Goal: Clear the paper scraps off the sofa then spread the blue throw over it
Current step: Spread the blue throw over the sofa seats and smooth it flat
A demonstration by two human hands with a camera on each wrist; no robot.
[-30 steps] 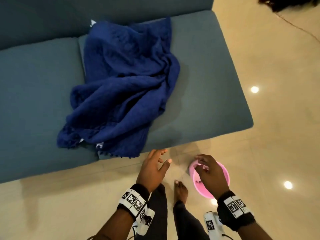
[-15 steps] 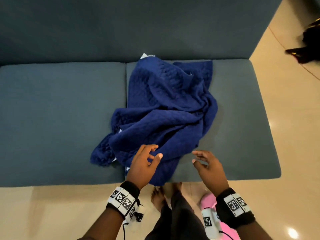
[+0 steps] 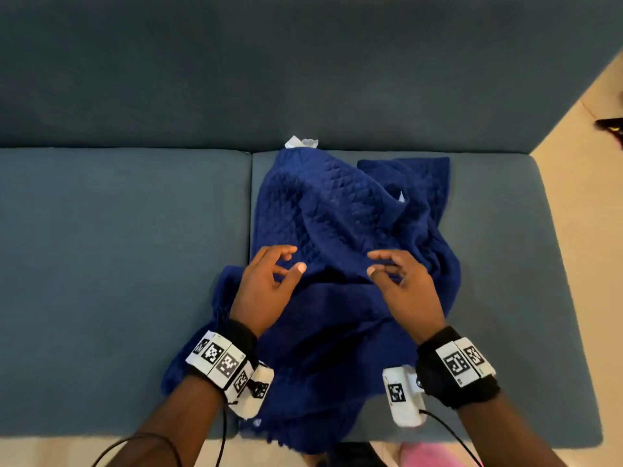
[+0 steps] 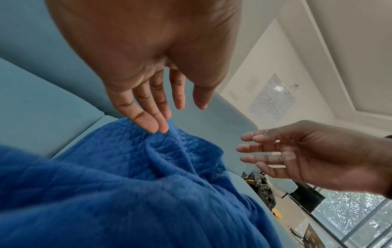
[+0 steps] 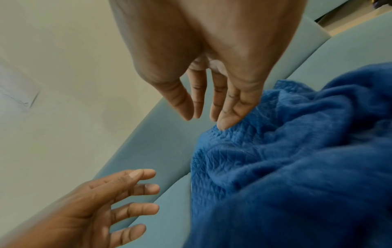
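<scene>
A crumpled blue throw [image 3: 340, 251] lies heaped on the right cushion of the teal sofa [image 3: 118, 264], its lower edge hanging over the front. A white paper scrap [image 3: 301, 142] pokes out behind the throw at the backrest, and a tiny white scrap [image 3: 401, 196] shows in a fold. My left hand [image 3: 269, 284] hovers over the throw's left side, fingers spread and relaxed, holding nothing. My right hand [image 3: 401, 284] hovers over the throw's middle, also spread and empty. In the wrist views the left hand [image 4: 161, 104] and the right hand [image 5: 210, 100] hang just above the throw [image 4: 127, 184] [image 5: 297, 167].
A pink bin [image 3: 421, 456] stands on the beige floor [image 3: 593, 230] just below the sofa's front edge, partly cut off. A dark object [image 3: 612, 124] lies on the floor at the far right. The left cushion is bare.
Both hands rose from beside the pink bin near the floor and reached forward over the throw. The view moved in closer to the sofa.
</scene>
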